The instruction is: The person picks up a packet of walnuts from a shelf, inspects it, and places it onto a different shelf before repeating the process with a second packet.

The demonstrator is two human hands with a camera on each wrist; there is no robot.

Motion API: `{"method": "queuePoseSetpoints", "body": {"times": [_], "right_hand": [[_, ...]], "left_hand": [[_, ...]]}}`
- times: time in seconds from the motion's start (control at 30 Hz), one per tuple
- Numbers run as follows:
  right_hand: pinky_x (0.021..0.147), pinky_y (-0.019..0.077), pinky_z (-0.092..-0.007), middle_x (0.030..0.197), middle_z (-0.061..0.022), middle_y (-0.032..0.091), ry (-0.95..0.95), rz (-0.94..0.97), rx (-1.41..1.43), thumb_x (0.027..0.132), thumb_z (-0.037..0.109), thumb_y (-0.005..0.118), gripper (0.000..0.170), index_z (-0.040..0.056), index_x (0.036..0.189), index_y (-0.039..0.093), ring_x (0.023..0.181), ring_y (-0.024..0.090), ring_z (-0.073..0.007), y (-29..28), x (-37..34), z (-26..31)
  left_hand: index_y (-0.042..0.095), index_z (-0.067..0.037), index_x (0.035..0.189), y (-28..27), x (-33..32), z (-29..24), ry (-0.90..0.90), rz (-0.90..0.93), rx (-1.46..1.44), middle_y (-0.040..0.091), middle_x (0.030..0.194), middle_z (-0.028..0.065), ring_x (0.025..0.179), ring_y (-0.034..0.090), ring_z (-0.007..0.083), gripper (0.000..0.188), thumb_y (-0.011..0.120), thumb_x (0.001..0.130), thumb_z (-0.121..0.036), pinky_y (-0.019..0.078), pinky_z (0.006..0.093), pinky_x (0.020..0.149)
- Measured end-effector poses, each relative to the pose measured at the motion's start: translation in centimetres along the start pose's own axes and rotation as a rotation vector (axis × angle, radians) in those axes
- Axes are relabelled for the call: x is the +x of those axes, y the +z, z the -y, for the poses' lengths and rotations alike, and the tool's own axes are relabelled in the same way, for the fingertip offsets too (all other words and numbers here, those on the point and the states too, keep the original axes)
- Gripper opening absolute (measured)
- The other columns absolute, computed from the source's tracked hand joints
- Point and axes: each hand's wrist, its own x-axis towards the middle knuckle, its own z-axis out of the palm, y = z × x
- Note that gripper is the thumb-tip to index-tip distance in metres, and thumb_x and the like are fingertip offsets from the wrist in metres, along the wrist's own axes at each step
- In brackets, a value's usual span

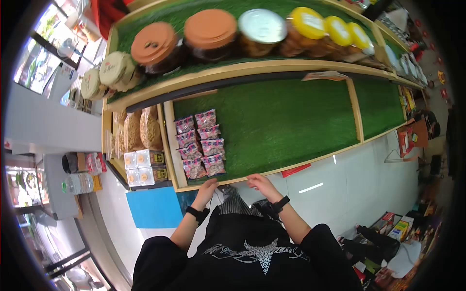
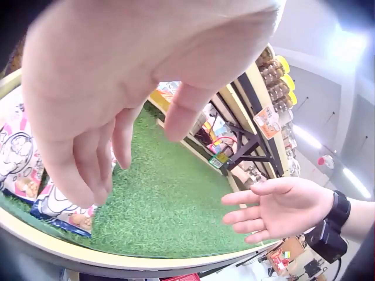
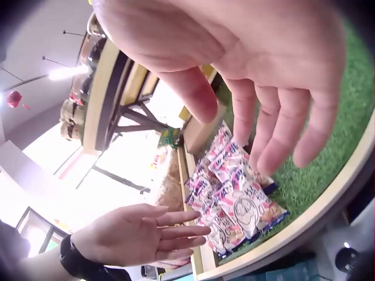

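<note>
Small pink-and-white snack bags lie in two columns on the green turf shelf, against its left divider. My left hand is at the shelf's front edge, just below the nearest bags, holding nothing. In the left wrist view its relaxed fingers overlap the bags. To the right, my right hand hovers by the same edge with no object in it. The right wrist view shows its fingers loosely extended, the snack bags beyond them.
Lidded jars line the upper shelf. Left of the divider stand large bags of tan snacks and clear-topped boxes. A blue panel is below them. A wooden divider splits the shelf at right.
</note>
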Motion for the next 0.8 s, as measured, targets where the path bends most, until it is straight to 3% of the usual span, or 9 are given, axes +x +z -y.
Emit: {"method": "queuePoseSetpoints", "body": {"times": [0.1, 0.17, 0.43, 0.47, 0.57, 0.7, 0.8], "right_hand": [[0.075, 0.0407, -0.0256, 0.1, -0.0045, 0.06, -0.06, -0.06, 0.016, 0.087, 0.024, 0.048, 0.03, 0.0079, 0.111, 0.052, 0.089, 0.056, -0.0119, -3.3, -3.9, 0.5], [0.076, 0.0408, -0.0264, 0.1, -0.0056, 0.06, -0.202, -0.098, 0.06, 0.087, 0.023, 0.048, 0.029, 0.0069, 0.111, 0.053, 0.089, 0.056, -0.0125, -5.8, -6.9, 0.2], [0.079, 0.04, -0.0259, 0.099, -0.0058, 0.06, -0.409, -0.396, 0.199, 0.087, 0.021, 0.047, 0.03, 0.0058, 0.113, 0.052, 0.089, 0.055, -0.0128, -18.1, -23.1, -4.7], [0.079, 0.0416, -0.0255, 0.094, -0.0066, 0.06, -0.415, -0.482, 0.254, 0.085, 0.014, 0.048, 0.025, 0.0025, 0.106, 0.055, 0.084, 0.055, -0.0143, -19.3, -25.7, -5.4], [0.076, 0.0413, -0.0257, 0.092, -0.0062, 0.061, -0.368, -0.767, 0.357, 0.085, 0.017, 0.048, 0.025, 0.0036, 0.104, 0.056, 0.083, 0.054, -0.0138, -22.1, -31.6, -9.7], [0.074, 0.0399, -0.0252, 0.091, -0.0048, 0.062, -0.39, -1.142, 0.553, 0.086, 0.02, 0.045, 0.024, 0.0057, 0.102, 0.057, 0.082, 0.055, -0.0123, -22.1, -37.6, -13.1], [0.074, 0.04, -0.0247, 0.09, -0.0052, 0.062, -0.41, -1.232, 0.647, 0.086, 0.019, 0.045, 0.024, 0.0054, 0.101, 0.057, 0.083, 0.055, -0.0127, -21.0, -39.4, -15.2]], "left_hand": [[0.049, 0.005, 0.117, 3.4, -1.0, -1.5, 0.01, 0.082, -0.017, 0.058, 0.101, 0.01, 0.093, 0.052, 0.0158, 0.041, 0.05, 0.085, -0.02, 0.0388, 0.0252, 0.083], [0.049, 0.006, 0.116, 6.8, -1.5, -2.8, 0.065, 0.112, 0.005, 0.058, 0.097, 0.0084, 0.089, 0.051, 0.0143, 0.04, 0.049, 0.084, -0.019, 0.0394, 0.0245, 0.081], [0.049, 0.001, 0.118, 27.1, -7.3, -8.3, 0.338, 0.413, 0.162, 0.059, 0.104, 0.0086, 0.096, 0.053, 0.015, 0.039, 0.049, 0.085, -0.019, 0.0399, 0.0245, 0.081], [0.051, 0.003, 0.113, 29.7, -8.1, -8.2, 0.372, 0.483, 0.179, 0.059, 0.103, 0.0107, 0.1, 0.052, 0.0162, 0.036, 0.051, 0.087, -0.022, 0.0381, 0.0265, 0.088], [0.053, 0.003, 0.111, 36.9, -10.0, -8.5, 0.415, 0.694, 0.164, 0.06, 0.102, 0.0112, 0.094, 0.055, 0.0149, 0.029, 0.051, 0.086, -0.012, 0.0405, 0.0249, 0.084], [0.055, 0.003, 0.107, 42.9, -10.7, -10.3, 0.529, 0.749, 0.224, 0.062, 0.095, 0.01, 0.089, 0.056, 0.0144, 0.026, 0.052, 0.084, -0.008, 0.0422, 0.0255, 0.082], [0.055, 0.003, 0.106, 46.0, -10.5, -11.7, 0.576, 0.795, 0.274, 0.061, 0.095, 0.0103, 0.091, 0.056, 0.0153, 0.024, 0.049, 0.085, -0.006, 0.0421, 0.026, 0.083]]}}
